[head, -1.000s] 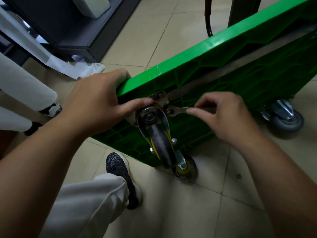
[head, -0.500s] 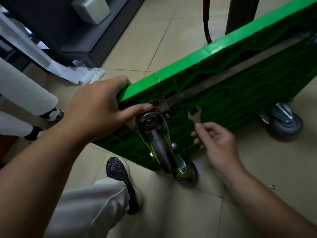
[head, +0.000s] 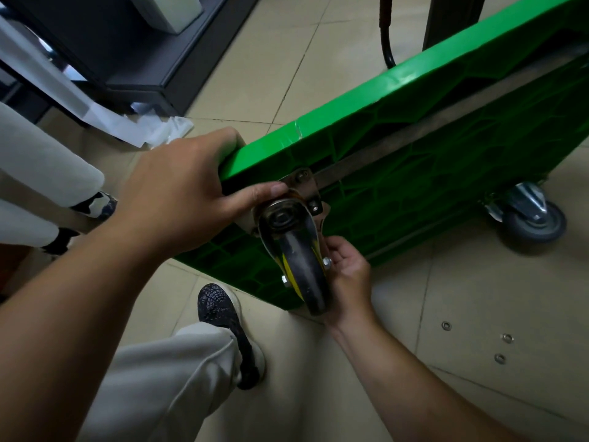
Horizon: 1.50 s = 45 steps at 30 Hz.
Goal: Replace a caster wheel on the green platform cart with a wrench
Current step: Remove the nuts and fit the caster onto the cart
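Observation:
The green platform cart stands tilted on its edge, underside towards me. My left hand grips its upper corner, thumb on the mounting plate of the caster wheel, a black wheel with yellow sides in a metal fork. My right hand sits just right of the wheel, fingers curled round the wrench. Only a short part of the wrench shows, pointing up towards the plate's lower right bolt. A second bolt sits at the plate's top.
Another grey caster rests on the tiled floor at the cart's right. Three small washers lie on the floor at the lower right. My shoe stands below the cart. Another person's legs, crumpled paper and a dark cabinet are at left.
My right hand has taken the wrench off the bolt, swung it down and right, then brought it in close beside the caster wheel. My left hand has kept its hold on the cart.

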Motion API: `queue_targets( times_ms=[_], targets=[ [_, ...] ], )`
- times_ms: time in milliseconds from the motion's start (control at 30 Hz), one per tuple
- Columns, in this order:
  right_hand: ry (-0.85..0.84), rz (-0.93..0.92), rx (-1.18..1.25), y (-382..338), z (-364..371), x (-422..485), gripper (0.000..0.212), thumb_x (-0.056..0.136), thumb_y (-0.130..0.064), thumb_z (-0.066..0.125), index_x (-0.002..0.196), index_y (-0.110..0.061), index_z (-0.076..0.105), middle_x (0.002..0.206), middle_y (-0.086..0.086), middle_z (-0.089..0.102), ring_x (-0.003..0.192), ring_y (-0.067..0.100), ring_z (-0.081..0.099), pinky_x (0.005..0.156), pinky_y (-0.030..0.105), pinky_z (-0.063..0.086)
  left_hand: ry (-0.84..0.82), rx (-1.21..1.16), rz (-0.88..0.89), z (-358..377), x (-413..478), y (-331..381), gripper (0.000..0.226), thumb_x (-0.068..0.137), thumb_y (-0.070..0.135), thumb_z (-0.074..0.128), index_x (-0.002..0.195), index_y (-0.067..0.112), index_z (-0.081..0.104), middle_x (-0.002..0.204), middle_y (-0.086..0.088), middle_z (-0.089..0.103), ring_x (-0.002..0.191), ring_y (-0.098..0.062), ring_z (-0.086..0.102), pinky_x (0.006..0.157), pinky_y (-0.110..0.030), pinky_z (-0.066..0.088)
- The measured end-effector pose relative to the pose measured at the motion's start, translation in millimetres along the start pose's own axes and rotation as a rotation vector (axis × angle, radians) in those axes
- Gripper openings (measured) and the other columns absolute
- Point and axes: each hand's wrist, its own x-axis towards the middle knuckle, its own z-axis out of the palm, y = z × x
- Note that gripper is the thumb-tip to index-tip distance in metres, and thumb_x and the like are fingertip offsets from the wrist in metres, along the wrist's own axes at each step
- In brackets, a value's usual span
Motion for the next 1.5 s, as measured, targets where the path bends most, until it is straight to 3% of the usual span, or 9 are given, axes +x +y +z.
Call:
queue_targets(
  times_ms=[67, 300, 533, 633, 700, 1133, 1267, 1367, 1500],
  targets=[
    [0.001, 0.009, 0.014, 0, 2, 0, 0.004, 0.073, -0.02, 0.074, 0.071, -0.018, 0.071, 0.084, 0.023, 0.065, 0.08, 0.04, 0.056, 0.077, 0.078, 0.042, 0.001, 0.004, 0.002, 0, 0, -1, 0.068, 0.076, 0.09, 0.039, 0.09, 0.026, 0.052, 0.065, 0.01, 0.048, 0.058, -0.01, 0.047, 0.054, -0.034, 0.04],
    [-0.037, -0.35, -0.453, -41, -24, 9, 0.009, 0.086, -0.013, 0.077, 0.08, -0.014, 0.07, 0.071, -0.004, 0.071, 0.069, 0.008, 0.066, 0.066, 0.021, 0.052, 0.005, -0.007, -0.002, 0, 0, -1, 0.066, 0.077, 0.09, 0.043, 0.09, 0.026, 0.053, 0.066, 0.01, 0.049, 0.059, -0.01, 0.048, 0.055, -0.035, 0.041],
    [-0.264, -0.757, -1.271, -141, -34, 32, 0.031, 0.079, -0.055, 0.073, 0.083, -0.024, 0.073, 0.079, -0.009, 0.072, 0.079, 0.014, 0.061, 0.071, 0.034, 0.052, 0.0, -0.006, -0.001, -1, 0, 0, 0.066, 0.077, 0.09, 0.043, 0.089, 0.026, 0.053, 0.065, 0.008, 0.05, 0.058, -0.012, 0.048, 0.054, -0.035, 0.04],
    [-0.29, -1.014, -1.53, -164, -20, 30, 0.033, 0.08, -0.055, 0.069, 0.083, -0.023, 0.071, 0.082, -0.006, 0.071, 0.076, 0.009, 0.046, 0.073, 0.028, 0.033, -0.004, -0.001, 0.0, -1, 0, 0, 0.067, 0.076, 0.09, 0.043, 0.089, 0.025, 0.053, 0.064, 0.008, 0.05, 0.057, -0.014, 0.048, 0.054, -0.036, 0.043],
    [-0.319, -1.096, -1.613, -170, -15, 28, 0.033, 0.081, -0.054, 0.069, 0.083, -0.022, 0.07, 0.081, -0.003, 0.071, 0.075, 0.019, 0.056, 0.076, 0.031, 0.035, 0.001, 0.001, 0.007, -1, 0, 0, 0.066, 0.077, 0.089, 0.043, 0.088, 0.025, 0.053, 0.063, 0.008, 0.048, 0.056, -0.012, 0.047, 0.053, -0.034, 0.041],
    [-0.049, -0.632, -0.698, -57, -51, 1, 0.01, 0.085, -0.03, 0.077, 0.095, -0.03, 0.076, 0.089, -0.009, 0.075, 0.091, 0.023, 0.07, 0.08, 0.047, 0.057, -0.003, 0.012, -0.002, 0, 1, -1, 0.067, 0.076, 0.09, 0.042, 0.089, 0.025, 0.051, 0.064, 0.01, 0.047, 0.058, -0.009, 0.046, 0.054, -0.035, 0.04],
    [-0.006, -0.785, -0.821, -71, -46, 4, 0.015, 0.08, -0.041, 0.076, 0.09, -0.03, 0.074, 0.083, -0.019, 0.07, 0.088, 0.005, 0.062, 0.077, 0.027, 0.05, 0.014, 0.021, 0.012, 0, 0, -1, 0.065, 0.078, 0.089, 0.043, 0.087, 0.025, 0.05, 0.062, 0.01, 0.045, 0.058, -0.004, 0.044, 0.052, -0.032, 0.033],
    [-0.081, -0.976, -0.999, -91, -51, 12, 0.017, 0.083, -0.038, 0.078, 0.09, -0.022, 0.075, 0.084, -0.018, 0.069, 0.083, -0.007, 0.058, 0.081, 0.033, 0.042, 0.021, 0.006, 0.013, -1, -1, 0, 0.063, 0.081, 0.088, 0.048, 0.087, 0.025, 0.051, 0.062, 0.01, 0.046, 0.057, -0.003, 0.043, 0.052, -0.03, 0.029],
    [-0.223, -1.264, -1.284, -129, -50, 27, 0.022, 0.09, -0.038, 0.075, 0.088, -0.016, 0.078, 0.086, -0.007, 0.075, 0.075, 0.014, 0.068, 0.08, 0.039, 0.038, 0.003, 0.001, 0.012, -1, -1, 1, 0.066, 0.079, 0.09, 0.044, 0.089, 0.025, 0.052, 0.064, 0.01, 0.047, 0.057, -0.006, 0.046, 0.053, -0.032, 0.034]
  ],
)
